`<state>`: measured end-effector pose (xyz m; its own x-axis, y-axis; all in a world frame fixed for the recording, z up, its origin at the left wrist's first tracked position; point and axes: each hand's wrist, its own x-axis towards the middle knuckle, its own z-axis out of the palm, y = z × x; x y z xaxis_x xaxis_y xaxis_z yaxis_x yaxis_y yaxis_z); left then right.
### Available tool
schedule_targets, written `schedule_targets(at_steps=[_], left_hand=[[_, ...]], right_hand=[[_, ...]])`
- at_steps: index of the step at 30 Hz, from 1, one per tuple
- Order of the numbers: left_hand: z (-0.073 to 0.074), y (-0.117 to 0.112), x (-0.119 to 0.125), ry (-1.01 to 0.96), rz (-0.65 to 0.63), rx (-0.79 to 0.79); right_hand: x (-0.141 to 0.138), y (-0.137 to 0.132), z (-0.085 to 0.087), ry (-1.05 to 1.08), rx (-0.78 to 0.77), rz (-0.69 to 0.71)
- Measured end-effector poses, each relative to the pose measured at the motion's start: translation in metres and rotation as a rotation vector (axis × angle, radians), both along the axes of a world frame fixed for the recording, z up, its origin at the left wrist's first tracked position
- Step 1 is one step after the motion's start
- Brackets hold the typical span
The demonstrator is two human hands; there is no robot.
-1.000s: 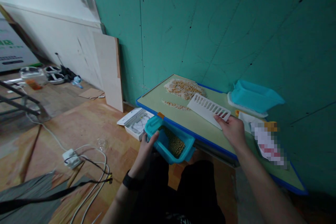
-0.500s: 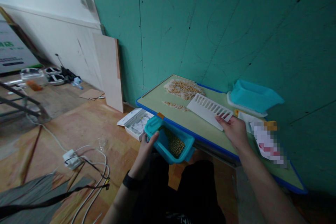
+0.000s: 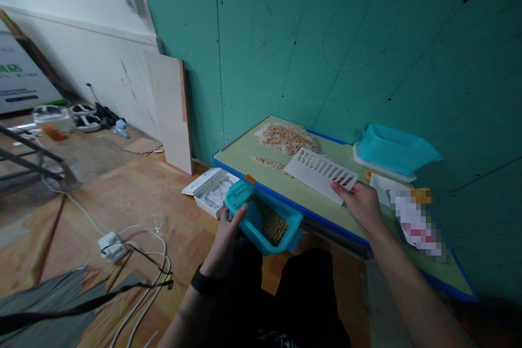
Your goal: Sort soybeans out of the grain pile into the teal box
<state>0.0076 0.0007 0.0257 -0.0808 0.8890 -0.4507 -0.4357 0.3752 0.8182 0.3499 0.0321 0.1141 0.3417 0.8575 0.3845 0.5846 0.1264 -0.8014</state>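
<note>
My left hand (image 3: 229, 231) grips the rim of a blue plastic container (image 3: 255, 228), thumb over the edge, just below the table's front edge. Yellow soybeans (image 3: 274, 228) lie in its right end. In my right hand (image 3: 361, 204) is a white slotted plastic scraper (image 3: 312, 179), held by its right end. The scraper's left end meets a thin strip of beans (image 3: 269, 163) on the pale green tabletop (image 3: 240, 153). Behind that strip spreads a larger pile of beans mixed with white grains (image 3: 285, 138).
A second blue container (image 3: 397, 147) rests on a white tray by the wall, right of the pile. A blurred white packet (image 3: 416, 223) lies at the table's right. On the floor are an opened white box (image 3: 210, 204), a power strip (image 3: 112, 246) and looping cables.
My right hand has moved the scraper slightly left and toward me, now against the end of the thin bean strip. My left hand and the container have stayed in place.
</note>
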Motion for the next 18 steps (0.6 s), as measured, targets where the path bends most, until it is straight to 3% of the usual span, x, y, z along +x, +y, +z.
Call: schedule_targets(at_steps=[18], left_hand=[[-0.013, 0.003, -0.007, -0.003, -0.067, 0.023]], right_hand=[[-0.020, -0.005, 0.006, 0.007, -0.044, 0.068]])
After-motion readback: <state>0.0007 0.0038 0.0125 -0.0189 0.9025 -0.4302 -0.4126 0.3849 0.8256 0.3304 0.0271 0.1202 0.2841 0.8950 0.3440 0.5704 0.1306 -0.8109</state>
